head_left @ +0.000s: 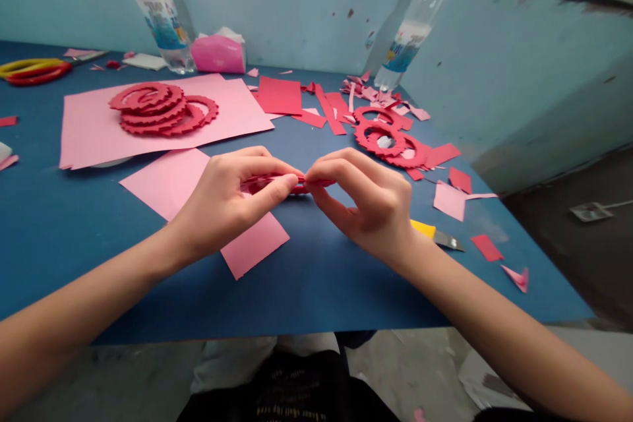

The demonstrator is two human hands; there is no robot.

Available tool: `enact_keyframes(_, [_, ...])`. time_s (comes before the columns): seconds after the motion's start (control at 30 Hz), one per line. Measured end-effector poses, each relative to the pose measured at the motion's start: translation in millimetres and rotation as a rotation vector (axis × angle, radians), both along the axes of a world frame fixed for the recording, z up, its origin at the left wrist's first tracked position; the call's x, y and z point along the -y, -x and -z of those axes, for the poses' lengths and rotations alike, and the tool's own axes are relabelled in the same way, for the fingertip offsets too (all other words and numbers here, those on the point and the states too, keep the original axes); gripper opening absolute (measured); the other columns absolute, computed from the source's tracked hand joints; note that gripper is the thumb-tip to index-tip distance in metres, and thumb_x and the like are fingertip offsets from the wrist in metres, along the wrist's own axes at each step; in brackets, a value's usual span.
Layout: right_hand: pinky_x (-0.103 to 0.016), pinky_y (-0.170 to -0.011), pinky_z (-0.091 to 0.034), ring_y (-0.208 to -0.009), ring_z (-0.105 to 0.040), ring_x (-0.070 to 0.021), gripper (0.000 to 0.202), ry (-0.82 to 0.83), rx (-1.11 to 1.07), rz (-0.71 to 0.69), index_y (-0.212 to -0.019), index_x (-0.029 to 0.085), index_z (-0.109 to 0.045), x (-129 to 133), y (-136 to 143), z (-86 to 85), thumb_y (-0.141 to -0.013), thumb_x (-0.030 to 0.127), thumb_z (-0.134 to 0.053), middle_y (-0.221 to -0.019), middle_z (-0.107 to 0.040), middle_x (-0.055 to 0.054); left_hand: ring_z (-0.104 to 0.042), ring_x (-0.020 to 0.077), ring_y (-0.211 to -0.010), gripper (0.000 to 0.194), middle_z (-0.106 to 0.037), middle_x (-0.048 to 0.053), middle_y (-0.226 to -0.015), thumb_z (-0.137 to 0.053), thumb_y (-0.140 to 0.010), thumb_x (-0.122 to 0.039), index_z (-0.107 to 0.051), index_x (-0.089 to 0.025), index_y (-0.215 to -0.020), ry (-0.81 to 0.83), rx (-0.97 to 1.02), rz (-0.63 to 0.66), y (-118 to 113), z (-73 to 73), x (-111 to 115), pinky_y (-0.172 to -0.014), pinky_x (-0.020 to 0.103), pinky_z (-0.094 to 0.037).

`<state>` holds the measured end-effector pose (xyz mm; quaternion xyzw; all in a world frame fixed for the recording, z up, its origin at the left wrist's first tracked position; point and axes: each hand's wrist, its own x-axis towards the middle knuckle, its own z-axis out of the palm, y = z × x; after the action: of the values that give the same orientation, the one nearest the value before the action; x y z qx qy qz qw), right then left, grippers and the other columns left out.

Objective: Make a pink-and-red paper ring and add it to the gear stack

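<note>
Both my hands meet over the blue table, pinching red paper rings (299, 190) seen nearly edge-on. My left hand (240, 194) has thumb and fingers closed on their left and middle part. With fingertips pressed together, my right hand (363, 194) grips the right edge. How many layers are held I cannot tell, since the fingers hide much of them. Beneath my left hand lie pink paper pieces (260, 244). A stack of red scalloped paper rings (153, 115) rests on large pink sheets (237, 102). More red rings (378, 145) lie beyond my right hand.
Scissors (37, 70) lie at the far left. Two plastic bottles (165, 23) (408, 39) and a pink tissue pack (218, 55) stand by the wall. A yellow-handled cutter (422, 229) sits beside my right wrist, partly hidden. Paper scraps (450, 200) litter the blue table (336, 297).
</note>
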<state>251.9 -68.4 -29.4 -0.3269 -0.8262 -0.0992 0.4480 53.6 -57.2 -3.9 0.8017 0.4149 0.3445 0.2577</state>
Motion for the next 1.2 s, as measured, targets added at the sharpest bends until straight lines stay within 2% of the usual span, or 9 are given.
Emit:
enact_keyframes(0.37, [-0.023, -0.065, -0.051, -0.074, -0.064, -0.0109, 0.014, -0.024, 0.023, 0.022, -0.088, 0.020, -0.063, 0, 1, 0.1, -0.097, 0.014, -0.054, -0.085, -0.070, -0.002, -0.056, 0.0139, -0.067, 0.024, -0.067, 0.003, -0.081, -0.060, -0.089, -0.035, -0.079, -0.021, -0.093, 0.011, 0.009, 0.003, -1, -0.3, 1, -0.056, 0.025, -0.042])
enact_keyframes(0.63, [-0.024, -0.065, -0.052, -0.073, -0.064, -0.0125, 0.011, -0.133, 0.072, 0.054, -0.088, 0.017, -0.063, 2, 6, 3.9, -0.095, 0.011, -0.057, -0.084, -0.070, -0.003, -0.053, 0.0125, -0.063, 0.025, -0.065, 0.003, -0.079, -0.061, -0.089, -0.035, -0.079, -0.019, -0.093, -0.007, 0.013, 0.005, -2, 1.6, 1, -0.053, 0.024, -0.038])
enact_keyframes(0.73, [-0.024, -0.066, -0.053, -0.074, -0.064, -0.0119, 0.012, -0.063, 0.032, 0.022, -0.090, 0.019, -0.063, 1, 4, 3.8, -0.097, 0.014, -0.055, -0.086, -0.070, -0.002, -0.055, 0.0131, -0.065, 0.024, -0.065, 0.003, -0.079, -0.061, -0.088, -0.034, -0.079, -0.019, -0.093, -0.004, 0.015, 0.009, -2, 2.7, 0, -0.055, 0.024, -0.039])
enact_keyframes(0.93, [-0.029, -0.076, -0.056, -0.086, -0.066, -0.0142, 0.016, 0.142, -0.077, -0.148, -0.103, 0.020, -0.066, -3, -8, -0.1, -0.094, 0.011, -0.057, -0.098, -0.069, -0.004, -0.057, 0.0142, -0.069, 0.025, -0.067, 0.003, -0.082, -0.060, -0.089, -0.035, -0.079, -0.020, -0.096, 0.028, 0.047, -0.002, 1, 3.3, -4, -0.059, 0.025, -0.040])
enact_keyframes(1.2, [-0.028, -0.074, -0.056, -0.082, -0.068, -0.0138, 0.016, 0.105, -0.113, -0.166, -0.099, 0.017, -0.070, -4, -7, 1.4, -0.095, 0.008, -0.058, -0.092, -0.072, -0.005, -0.058, 0.0154, -0.070, 0.028, -0.068, 0.004, -0.083, -0.059, -0.090, -0.037, -0.080, -0.018, -0.094, 0.030, 0.046, 0.002, 2, 2.5, -5, -0.061, 0.027, -0.041])
